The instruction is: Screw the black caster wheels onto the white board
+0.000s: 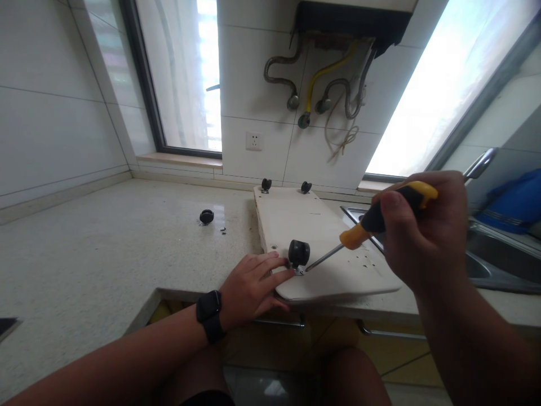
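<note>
A white board (333,276) lies on the countertop, its near corner close to the front edge. On that corner stands a black caster wheel (299,252) with a small metal plate under it. My left hand (256,279) holds the board's corner, fingertips touching the caster's base and thumb at the board's edge. Wrapped in my right hand (426,231) is a screwdriver (363,225) with a yellow and black handle. Its shaft slants down left, the tip at the caster's plate. Two more casters, a left one (266,185) and a right one (306,187), stand at the board's far end.
A loose caster (207,216) and small dark screws (223,230) lie on the countertop (127,242) to the left. The steel sink (502,259) is at the right, with a blue item (513,203) behind it. Hoses (315,84) hang on the wall.
</note>
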The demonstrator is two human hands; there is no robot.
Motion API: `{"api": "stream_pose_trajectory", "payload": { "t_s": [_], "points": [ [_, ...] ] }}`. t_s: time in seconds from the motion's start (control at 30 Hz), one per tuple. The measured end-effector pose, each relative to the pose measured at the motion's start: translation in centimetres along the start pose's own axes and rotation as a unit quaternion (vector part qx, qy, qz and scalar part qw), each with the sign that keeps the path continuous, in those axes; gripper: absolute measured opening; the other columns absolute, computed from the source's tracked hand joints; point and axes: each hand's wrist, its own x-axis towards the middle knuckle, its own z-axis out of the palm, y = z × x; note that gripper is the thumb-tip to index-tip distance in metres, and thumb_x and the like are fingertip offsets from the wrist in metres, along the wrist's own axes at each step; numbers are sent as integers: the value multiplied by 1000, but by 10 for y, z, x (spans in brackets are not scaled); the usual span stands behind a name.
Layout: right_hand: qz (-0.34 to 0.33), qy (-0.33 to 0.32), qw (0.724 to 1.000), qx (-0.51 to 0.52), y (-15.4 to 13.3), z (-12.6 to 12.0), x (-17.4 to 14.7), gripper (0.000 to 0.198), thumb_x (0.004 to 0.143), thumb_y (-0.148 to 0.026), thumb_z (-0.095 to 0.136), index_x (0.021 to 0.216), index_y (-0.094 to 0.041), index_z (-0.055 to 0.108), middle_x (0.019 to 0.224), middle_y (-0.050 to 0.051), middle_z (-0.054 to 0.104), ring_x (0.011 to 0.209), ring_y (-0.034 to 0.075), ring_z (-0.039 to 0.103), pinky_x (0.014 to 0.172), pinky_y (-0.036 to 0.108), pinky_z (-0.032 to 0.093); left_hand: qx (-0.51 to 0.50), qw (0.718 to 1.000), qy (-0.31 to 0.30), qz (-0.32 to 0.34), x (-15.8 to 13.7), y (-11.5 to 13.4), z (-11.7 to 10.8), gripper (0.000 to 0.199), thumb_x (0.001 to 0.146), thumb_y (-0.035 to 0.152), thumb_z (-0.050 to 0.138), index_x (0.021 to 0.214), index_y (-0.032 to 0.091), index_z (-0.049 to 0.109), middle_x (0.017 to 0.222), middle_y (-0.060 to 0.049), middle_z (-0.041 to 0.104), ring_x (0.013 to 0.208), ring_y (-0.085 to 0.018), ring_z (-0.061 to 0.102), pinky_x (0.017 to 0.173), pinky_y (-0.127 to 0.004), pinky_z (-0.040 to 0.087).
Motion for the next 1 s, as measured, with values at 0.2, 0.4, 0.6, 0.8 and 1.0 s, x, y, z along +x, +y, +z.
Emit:
{"api": "stream_pose_trajectory", "payload": {
  "t_s": [0.2, 0.4, 0.6, 0.8, 1.0],
  "points": [
    [-8, 4, 1000, -9, 15, 2, -9, 22, 99, -47, 67, 104, -33, 50, 93, 3, 60, 83, 27, 59, 77, 50, 51, -2, 1000, -11, -5, 1, 0, -1, 59, 103, 62, 59, 144, 20, 61, 142, -16, 69, 136, -34, 61, 104, -49, 54],
    [-3, -25, 1000, -8, 20, 1, -7, 23, 98, -47, 68, 105, -33, 50, 94, 3, 61, 86, 27, 59, 78, 47, 52, -2, 1000, -13, -4, 2, 0, -1, 59, 103, 63, 59, 144, 20, 61, 142, -15, 69, 136, -34, 61, 103, -49, 54],
    [-25, -156, 984, 81, 17, 1, 7, 32, 98, -39, 72, 123, -36, 54, 90, -2, 59, 69, 19, 57, 59, 37, 54, -1, 1000, -15, -5, 2, 1, -2, 59, 104, 62, 57, 145, 19, 61, 144, -16, 68, 137, -34, 61, 104, -49, 53],
    [39, -258, 951, 163, 6, -6, 21, 28, 101, -36, 68, 128, -38, 63, 127, 2, 66, 106, 23, 72, 93, 44, 63, -6, 999, -30, -11, 0, 0, -1, 58, 105, 59, 57, 150, 22, 58, 146, -16, 66, 139, -34, 59, 105, -50, 53],
    [5, -251, 967, 52, -1, -9, 26, 35, 93, -39, 77, 125, -35, 65, 106, 3, 75, 94, 26, 76, 79, 44, 66, 21, 1000, -23, 2, 1, 0, -2, 58, 106, 61, 55, 148, 21, 59, 146, -16, 68, 136, -34, 62, 103, -49, 52]
  ]
}}
